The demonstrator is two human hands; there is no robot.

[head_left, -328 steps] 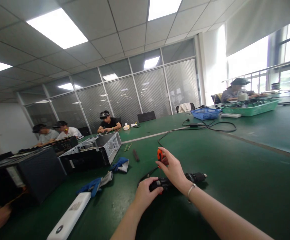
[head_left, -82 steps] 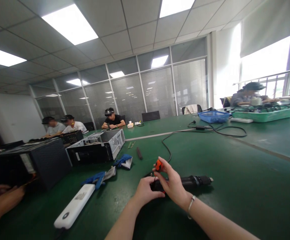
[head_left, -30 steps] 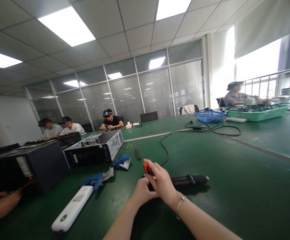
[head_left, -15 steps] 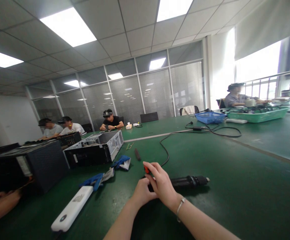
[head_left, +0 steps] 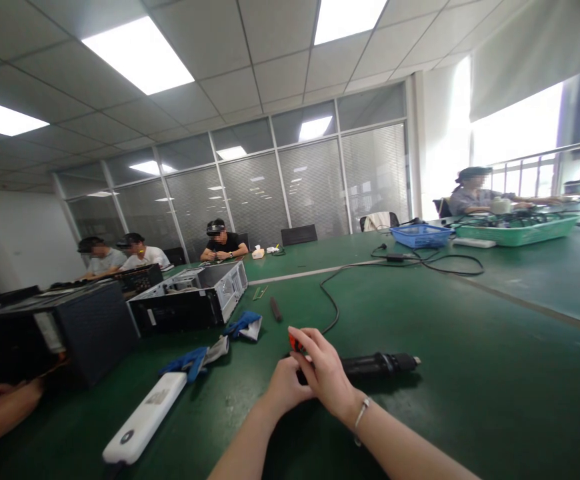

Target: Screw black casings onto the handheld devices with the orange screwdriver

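A black electric screwdriver (head_left: 377,365) lies nearly level just above or on the green table (head_left: 470,360), its metal tip pointing right. My left hand (head_left: 286,385) is closed around its rear end, which is mostly hidden by my fingers. Crossing over it, my right hand (head_left: 329,373), with a bracelet at the wrist, pinches a small orange-red piece (head_left: 295,343) between thumb and fingers. What that piece is, and whether it joins the screwdriver, I cannot make out. A black cable (head_left: 337,300) runs from behind my hands toward the back.
On the left are a white power strip (head_left: 145,420), blue-grey gloves (head_left: 244,325), an open computer case (head_left: 185,307) and a dark case (head_left: 90,333) with another person's hands (head_left: 7,413). Farther right stand blue (head_left: 420,237) and green baskets (head_left: 525,233). Several people sit around.
The fingers of my right hand have shifted slightly, and more of the orange-red piece shows. The screwdriver stays in place. The person at far right has reached an arm farther out.
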